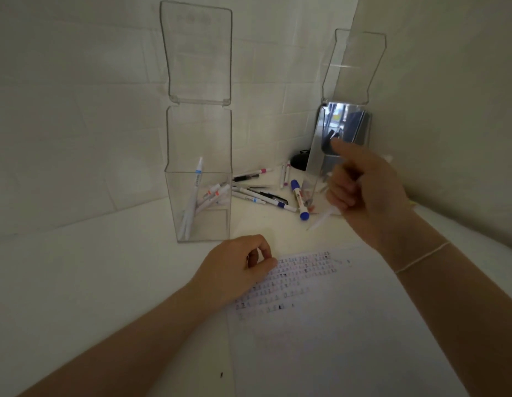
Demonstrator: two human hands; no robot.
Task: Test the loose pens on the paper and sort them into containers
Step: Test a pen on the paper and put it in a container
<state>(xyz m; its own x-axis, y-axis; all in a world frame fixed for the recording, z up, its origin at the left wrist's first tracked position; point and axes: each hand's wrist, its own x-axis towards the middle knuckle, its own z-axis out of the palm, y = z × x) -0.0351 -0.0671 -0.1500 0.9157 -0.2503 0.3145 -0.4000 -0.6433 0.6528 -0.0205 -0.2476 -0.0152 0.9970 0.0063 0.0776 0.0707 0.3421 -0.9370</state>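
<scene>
A white table ran into a corner of pale tiled wall. On it lay a sheet of paper with rows of small test marks, and the left hand rested on the sheet's upper left edge, fingers curled in loosely, holding nothing. The right hand was raised in front of the right container — fingers curled round a white pen that pointed down and left, index finger stretched up. The left container, clear with its lid standing open, held several white pens. Between the two containers lay the loose pens in a heap — white barrels, blue and pink caps.
</scene>
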